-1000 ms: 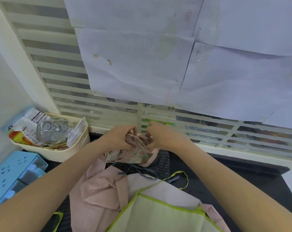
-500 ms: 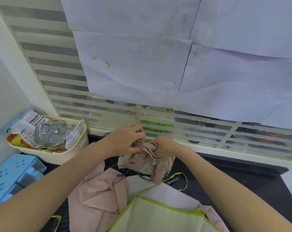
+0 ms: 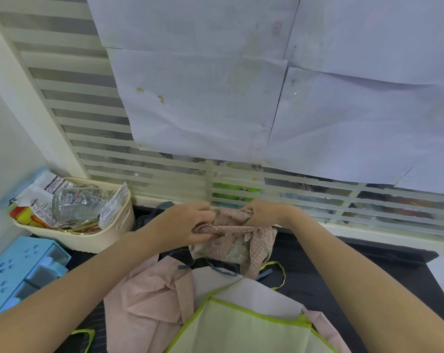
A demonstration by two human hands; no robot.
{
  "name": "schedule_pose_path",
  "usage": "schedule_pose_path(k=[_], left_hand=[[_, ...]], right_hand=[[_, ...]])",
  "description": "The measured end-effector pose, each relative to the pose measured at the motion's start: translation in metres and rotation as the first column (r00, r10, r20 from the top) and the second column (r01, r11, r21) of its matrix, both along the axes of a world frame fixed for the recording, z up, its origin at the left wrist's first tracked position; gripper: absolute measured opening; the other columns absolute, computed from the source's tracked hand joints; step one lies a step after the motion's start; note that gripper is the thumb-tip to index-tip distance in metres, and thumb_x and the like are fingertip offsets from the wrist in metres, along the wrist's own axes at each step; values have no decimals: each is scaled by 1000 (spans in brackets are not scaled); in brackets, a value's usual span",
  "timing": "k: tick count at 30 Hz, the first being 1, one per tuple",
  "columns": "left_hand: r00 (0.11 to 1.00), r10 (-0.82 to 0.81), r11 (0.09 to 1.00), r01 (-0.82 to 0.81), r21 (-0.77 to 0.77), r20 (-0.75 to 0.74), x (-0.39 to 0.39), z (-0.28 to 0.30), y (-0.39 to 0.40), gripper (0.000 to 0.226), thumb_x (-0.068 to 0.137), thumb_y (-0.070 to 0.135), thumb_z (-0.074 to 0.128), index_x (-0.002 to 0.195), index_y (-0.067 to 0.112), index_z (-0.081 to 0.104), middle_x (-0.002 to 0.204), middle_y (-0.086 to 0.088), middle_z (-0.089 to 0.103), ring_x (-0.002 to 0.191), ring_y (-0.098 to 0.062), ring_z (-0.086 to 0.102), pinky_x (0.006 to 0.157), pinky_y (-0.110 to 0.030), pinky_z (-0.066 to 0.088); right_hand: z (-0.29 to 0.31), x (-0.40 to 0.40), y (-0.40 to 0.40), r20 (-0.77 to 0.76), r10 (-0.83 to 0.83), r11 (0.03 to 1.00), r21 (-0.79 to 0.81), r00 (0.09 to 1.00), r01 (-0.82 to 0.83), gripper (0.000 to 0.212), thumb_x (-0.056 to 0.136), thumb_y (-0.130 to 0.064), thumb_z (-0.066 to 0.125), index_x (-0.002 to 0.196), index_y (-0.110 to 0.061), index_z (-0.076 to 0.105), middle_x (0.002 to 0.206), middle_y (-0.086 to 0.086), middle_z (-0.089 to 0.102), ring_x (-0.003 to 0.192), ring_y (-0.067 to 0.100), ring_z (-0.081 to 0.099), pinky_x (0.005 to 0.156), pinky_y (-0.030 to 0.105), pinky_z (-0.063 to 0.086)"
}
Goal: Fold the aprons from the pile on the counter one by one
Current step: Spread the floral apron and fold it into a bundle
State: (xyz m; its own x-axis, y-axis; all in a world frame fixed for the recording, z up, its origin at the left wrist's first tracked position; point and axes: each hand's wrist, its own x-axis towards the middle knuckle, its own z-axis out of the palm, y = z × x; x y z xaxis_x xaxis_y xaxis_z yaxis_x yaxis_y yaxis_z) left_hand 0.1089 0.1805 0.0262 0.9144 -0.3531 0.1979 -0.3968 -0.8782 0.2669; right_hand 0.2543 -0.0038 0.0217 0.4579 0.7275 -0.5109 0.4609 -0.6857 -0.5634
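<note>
1. Hands: left hand [image 3: 182,225] and right hand [image 3: 264,212] both raised over the far part of the counter [image 3: 343,271], near the slatted window blind [image 3: 164,174].
2. Left fingers curled, pinching a strap or edge of the polka-dot apron [image 3: 236,243]. Right fingers curled round the bunched top of the same apron.
3. Polka-dot apron: pink-brown with white dots and a floral panel, crumpled in a wad between the two hands, lower part hanging down toward the pile; whether it touches the pile I cannot tell.
4. Pile on counter below the hands: pale pink apron [image 3: 149,307] at left, crumpled; green-trimmed apron [image 3: 241,324] nearest the camera, lying on top; dark striped fabric [image 3: 98,327] shows beneath both.
5. Left of pile: cream basket [image 3: 108,238] holding a glass jar [image 3: 80,202], paper packets and scissors.
6. Blue plastic organiser [image 3: 14,271] at the left edge, just beside the basket.
7. Paper sheets [image 3: 203,98] taped over the blind.
</note>
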Motion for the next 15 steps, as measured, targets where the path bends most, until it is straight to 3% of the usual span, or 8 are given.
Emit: schedule_pose_path(k=[2, 5, 8, 11, 13, 15], left_hand=[[974, -19, 997, 0, 83, 227, -5, -7, 0, 20, 78, 33, 52, 77, 26, 34, 74, 6, 48, 62, -8, 43, 54, -16, 29], [934, -30, 989, -26, 149, 357, -4, -11, 2, 22, 70, 22, 70, 78, 20, 49, 73, 3, 54, 61, -12, 49, 60, -19, 30], [923, -80, 983, 11, 182, 376, -3, -13, 3, 11, 78, 27, 59, 84, 18, 60, 81, 3, 63, 68, -12, 54, 69, -21, 36], [918, -106, 983, 40, 177, 381, -4, -21, 0, 12, 81, 31, 54, 85, 19, 52, 82, 3, 60, 78, -11, 49, 73, -22, 36], [916, -120, 980, 48, 194, 383, -7, -26, -3, 17, 79, 34, 57, 84, 19, 51, 85, 3, 54, 84, -12, 43, 75, -22, 34], [913, -56, 979, -28, 200, 404, -5, -24, 0, 21, 75, 36, 62, 83, 19, 54, 87, 2, 54, 84, -12, 42, 76, -21, 38]], right_hand=[[-5, 3, -8, -156, -134, 986, 77, 979, 147, 8, 89, -19, 62, 84, -14, 63, 83, 3, 66, 81, 20, 61, 76, 34, 48], [-11, 5, -14, -364, -253, 939, 130, 896, 318, 23, 87, -21, 67, 107, -10, 67, 105, 11, 70, 100, 25, 66, 93, 39, 51], [-15, 6, -19, -463, -289, 906, 152, 838, 396, 15, 84, -17, 69, 98, -13, 70, 96, 6, 72, 93, 22, 67, 90, 37, 52], [-18, 7, -29, -541, -329, 862, 162, 774, 480, 4, 84, -12, 68, 87, -13, 70, 82, 1, 73, 77, 14, 68, 78, 30, 54], [-18, 6, -35, -587, -342, 833, 172, 734, 526, 6, 83, -12, 68, 89, -12, 69, 83, 2, 73, 77, 14, 69, 75, 29, 54], [-17, 3, -36, -615, -331, 816, 193, 716, 544, 22, 72, -21, 76, 91, -12, 68, 89, 5, 72, 80, 17, 68, 79, 32, 55]])
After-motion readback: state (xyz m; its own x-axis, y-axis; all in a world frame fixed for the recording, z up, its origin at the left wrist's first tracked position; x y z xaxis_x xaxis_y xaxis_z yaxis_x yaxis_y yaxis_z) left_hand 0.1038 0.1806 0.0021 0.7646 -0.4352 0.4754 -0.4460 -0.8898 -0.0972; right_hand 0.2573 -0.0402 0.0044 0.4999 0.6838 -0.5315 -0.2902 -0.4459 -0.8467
